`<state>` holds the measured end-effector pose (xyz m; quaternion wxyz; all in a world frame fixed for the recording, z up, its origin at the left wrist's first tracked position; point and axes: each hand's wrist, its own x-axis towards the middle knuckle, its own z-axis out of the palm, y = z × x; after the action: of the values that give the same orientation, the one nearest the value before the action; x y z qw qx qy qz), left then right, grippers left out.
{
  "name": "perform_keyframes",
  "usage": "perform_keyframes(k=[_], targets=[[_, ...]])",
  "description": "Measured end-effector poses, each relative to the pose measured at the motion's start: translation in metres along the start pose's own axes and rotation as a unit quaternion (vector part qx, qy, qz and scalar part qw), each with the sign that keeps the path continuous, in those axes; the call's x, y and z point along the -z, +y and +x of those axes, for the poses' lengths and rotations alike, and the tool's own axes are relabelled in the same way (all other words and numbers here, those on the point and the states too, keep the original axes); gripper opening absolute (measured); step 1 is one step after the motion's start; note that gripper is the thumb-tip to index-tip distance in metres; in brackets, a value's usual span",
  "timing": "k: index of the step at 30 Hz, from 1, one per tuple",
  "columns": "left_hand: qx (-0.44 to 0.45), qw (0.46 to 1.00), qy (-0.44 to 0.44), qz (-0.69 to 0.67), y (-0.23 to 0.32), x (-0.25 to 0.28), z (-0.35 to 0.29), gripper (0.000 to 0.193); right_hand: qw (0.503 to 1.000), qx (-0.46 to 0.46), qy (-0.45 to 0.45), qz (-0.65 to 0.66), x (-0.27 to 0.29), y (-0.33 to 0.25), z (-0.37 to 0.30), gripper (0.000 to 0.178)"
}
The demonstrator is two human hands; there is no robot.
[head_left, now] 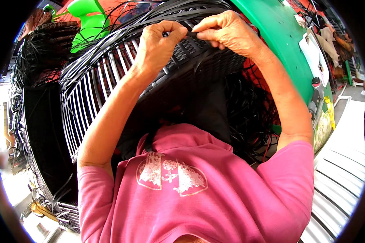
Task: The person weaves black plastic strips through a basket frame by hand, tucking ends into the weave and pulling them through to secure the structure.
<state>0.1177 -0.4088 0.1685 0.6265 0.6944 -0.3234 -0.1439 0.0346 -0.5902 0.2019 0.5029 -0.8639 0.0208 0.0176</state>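
A thin black weaving strip (192,34) is stretched taut in the short gap between two raised hands, just above the dark woven part of a basket frame (109,77). The left hand (158,42) pinches one end of the strip, its fingers curled closed and thumb pressed against the fingertips. The right hand (227,32) pinches the other end the same way, knuckles up, so that the two hands nearly meet. Below and to the left of the left hand, the frame shows a row of bare pale ribs curving downward. Beneath both hands the finished black weave covers the frame. More loose black strips (251,117) hang in a tangle below the right forearm. Beyond the right hand lies a green curved surface (280,36). Nearest the camera is the person's pink shirt (198,194).
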Motion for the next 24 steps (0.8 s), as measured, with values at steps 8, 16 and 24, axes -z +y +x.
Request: perform_keyframes(k=[8,16,24], targets=[[-0.093,0.894,-0.12,0.422,-0.025,0.001,-0.004,0.027,0.827,0.128,-0.006,-0.547,-0.011,-0.027,0.002,0.01],[-0.037,0.863,-0.154,0.48,-0.029,-0.002,0.003,0.028,0.772,0.196,-0.036,-0.603,0.001,-0.039,-0.004,0.014],[0.015,0.897,-0.148,0.415,-0.032,-0.008,0.013,0.033,0.882,0.132,-0.018,-0.451,-0.009,-0.02,0.005,0.017]])
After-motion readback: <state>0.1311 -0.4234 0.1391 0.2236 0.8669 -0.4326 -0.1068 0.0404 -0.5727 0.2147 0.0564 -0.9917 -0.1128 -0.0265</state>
